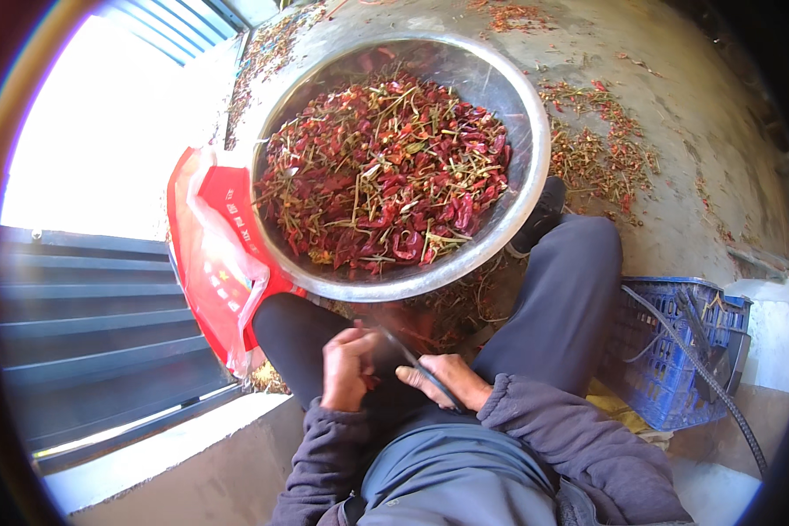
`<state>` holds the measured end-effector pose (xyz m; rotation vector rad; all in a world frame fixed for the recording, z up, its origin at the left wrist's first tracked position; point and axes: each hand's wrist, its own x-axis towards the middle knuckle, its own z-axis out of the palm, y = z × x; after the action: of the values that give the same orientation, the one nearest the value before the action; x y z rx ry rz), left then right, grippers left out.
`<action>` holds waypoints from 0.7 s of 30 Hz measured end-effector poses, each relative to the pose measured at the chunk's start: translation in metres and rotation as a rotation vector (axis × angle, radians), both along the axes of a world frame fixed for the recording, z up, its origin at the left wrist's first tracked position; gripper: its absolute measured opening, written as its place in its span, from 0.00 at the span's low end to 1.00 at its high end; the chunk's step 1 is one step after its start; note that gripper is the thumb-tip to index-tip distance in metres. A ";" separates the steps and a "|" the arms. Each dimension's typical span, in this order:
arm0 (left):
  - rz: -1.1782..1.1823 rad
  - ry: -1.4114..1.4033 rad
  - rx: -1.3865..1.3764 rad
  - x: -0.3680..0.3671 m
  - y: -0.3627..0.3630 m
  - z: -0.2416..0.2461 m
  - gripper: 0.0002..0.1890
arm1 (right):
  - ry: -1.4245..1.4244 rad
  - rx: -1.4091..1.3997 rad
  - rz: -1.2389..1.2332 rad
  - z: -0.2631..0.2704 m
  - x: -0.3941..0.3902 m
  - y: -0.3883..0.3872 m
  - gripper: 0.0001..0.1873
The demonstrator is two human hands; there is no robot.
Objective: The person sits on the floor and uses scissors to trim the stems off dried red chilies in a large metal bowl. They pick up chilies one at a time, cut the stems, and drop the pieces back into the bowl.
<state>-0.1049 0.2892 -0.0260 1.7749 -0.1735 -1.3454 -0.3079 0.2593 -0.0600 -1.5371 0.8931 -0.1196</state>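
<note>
My right hand (pixel 452 382) grips a pair of scissors (pixel 439 386) by a dark loop handle, in front of my lap. The blades point up and left and are blurred. Close beside their tips, my left hand (pixel 348 367) is curled, with a small red piece, seemingly dried chili (pixel 370 381), showing at the palm side. Beyond my hands, a large metal basin (pixel 401 289) rests by my knees. Cut dried red chilies (pixel 394 191) with pale stems fill much of it. A reddish blur lies between the basin and the scissors.
A red plastic bag (pixel 220 289) bearing writing leans at the basin's left. Blue plastic crates (pixel 670 368) with a dark cord stand at my right. Chili scraps (pixel 598 144) litter the concrete floor (pixel 684 112). A ribbed metal door panel (pixel 105 315) is at the left.
</note>
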 end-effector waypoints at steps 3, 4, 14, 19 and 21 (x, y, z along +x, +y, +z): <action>0.126 -0.229 -0.314 0.046 -0.011 0.028 0.03 | 0.003 0.086 0.099 0.006 0.000 -0.008 0.36; 0.189 -0.351 -0.275 0.063 -0.014 0.044 0.02 | 0.003 0.084 0.113 0.003 0.000 -0.008 0.36; -0.066 -1.962 0.077 0.202 -0.081 0.050 0.32 | 0.120 -0.036 0.283 0.003 0.002 -0.008 0.36; -0.548 -1.549 -0.268 0.118 -0.173 0.022 0.17 | 0.147 -0.043 0.295 0.002 -0.002 -0.009 0.36; -0.764 -1.592 -0.257 0.111 -0.212 -0.002 0.14 | 0.123 -0.013 0.348 0.008 -0.001 -0.016 0.37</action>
<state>0.0057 0.0771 -0.0278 2.1884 -1.8843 0.0523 -0.3092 0.2435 -0.0516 -1.7024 0.7074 0.2228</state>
